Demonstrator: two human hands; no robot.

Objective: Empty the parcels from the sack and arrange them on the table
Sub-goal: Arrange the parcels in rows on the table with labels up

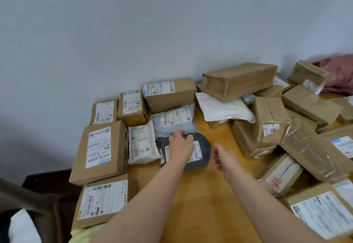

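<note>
A dark grey mailer parcel point(202, 147) with a white label lies flat on the wooden table point(200, 195), in front of a light grey mailer point(172, 120). My left hand point(180, 145) lies on top of the dark parcel, its fingers bent over the far edge. My right hand point(223, 158) hovers just right of that parcel, blurred, with loose fingers and nothing in it. Brown boxes with labels stand in neat rows at the left point(99, 151). To the right, more brown parcels point(267, 120) lie in a loose heap.
A white soft mailer point(223, 109) sits under a long brown box point(240, 80) at the back. Pink fabric point(340, 74) shows at the far right against the wall. A dark chair or box point(47, 191) stands off the table's left edge.
</note>
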